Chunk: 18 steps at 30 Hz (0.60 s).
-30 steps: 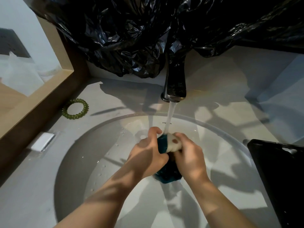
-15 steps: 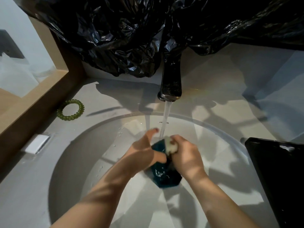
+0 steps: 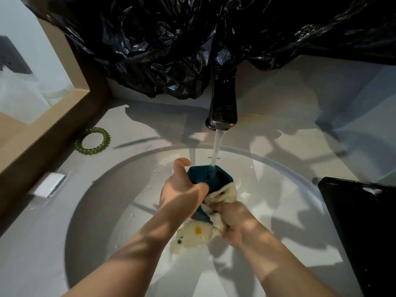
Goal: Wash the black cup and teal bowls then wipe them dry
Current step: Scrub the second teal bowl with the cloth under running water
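Note:
A teal bowl (image 3: 209,177) is held over the white sink basin (image 3: 132,181), its mouth turned up towards the running tap (image 3: 224,103). The water stream falls into it. My left hand (image 3: 182,191) grips the bowl's left side, thumb raised by the rim. My right hand (image 3: 234,221) grips a wet cream cloth (image 3: 195,235) with yellow and dark spots, pressed against the bowl's lower right side; part of the cloth hangs down below the bowl. No black cup is in view.
A black tray-like object (image 3: 362,221) sits at the basin's right edge. A green coil hair tie (image 3: 93,141) and a small white block (image 3: 48,185) lie on the counter at left, by a wooden frame (image 3: 53,125). Black plastic sheeting (image 3: 192,39) hangs behind the tap.
The bowl has turned its opening up under the stream. My right hand has slid down from the rim to the bowl's lower side, and the cloth now hangs out below it.

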### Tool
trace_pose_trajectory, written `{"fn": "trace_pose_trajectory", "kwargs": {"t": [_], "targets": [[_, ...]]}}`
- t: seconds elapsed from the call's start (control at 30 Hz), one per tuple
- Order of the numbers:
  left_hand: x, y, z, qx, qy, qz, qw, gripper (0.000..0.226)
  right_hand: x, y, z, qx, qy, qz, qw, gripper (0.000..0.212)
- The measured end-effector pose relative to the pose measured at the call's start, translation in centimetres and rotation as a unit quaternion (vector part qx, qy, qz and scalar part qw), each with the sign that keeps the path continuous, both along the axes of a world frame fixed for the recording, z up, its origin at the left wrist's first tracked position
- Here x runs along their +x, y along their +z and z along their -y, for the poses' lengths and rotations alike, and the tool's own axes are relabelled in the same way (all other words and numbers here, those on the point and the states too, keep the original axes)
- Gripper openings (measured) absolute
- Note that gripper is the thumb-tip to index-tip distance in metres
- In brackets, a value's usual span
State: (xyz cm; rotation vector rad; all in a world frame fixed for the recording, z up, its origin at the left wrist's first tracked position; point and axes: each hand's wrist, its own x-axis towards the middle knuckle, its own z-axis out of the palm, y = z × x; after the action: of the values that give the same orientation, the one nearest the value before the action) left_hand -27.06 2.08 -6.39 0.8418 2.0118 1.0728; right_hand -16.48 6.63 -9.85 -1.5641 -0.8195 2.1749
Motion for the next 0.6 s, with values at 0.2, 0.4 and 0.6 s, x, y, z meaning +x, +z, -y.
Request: {"fn": "trace_pose_trajectory", "kwargs": {"t": [0.2,0.4,0.6], "targets": [[0.5,0.7,-0.1,-0.073,-0.190,-0.115,0.972,0.042,0.6,1.6,-0.8,0.400,0.099,0.173,0.895,0.019],[1.1,0.6,0.4,0.009,-0.095,-0.097,0.991,0.032,0.8,1.3,-1.1,0.394,0.032,0.135,0.909,0.019],[0.9,0.5,0.3,0.021,-0.025,-0.039,0.999,0.046,-0.1,1.2,0.6,0.001,-0.033,0.012,0.999,0.030]]}}
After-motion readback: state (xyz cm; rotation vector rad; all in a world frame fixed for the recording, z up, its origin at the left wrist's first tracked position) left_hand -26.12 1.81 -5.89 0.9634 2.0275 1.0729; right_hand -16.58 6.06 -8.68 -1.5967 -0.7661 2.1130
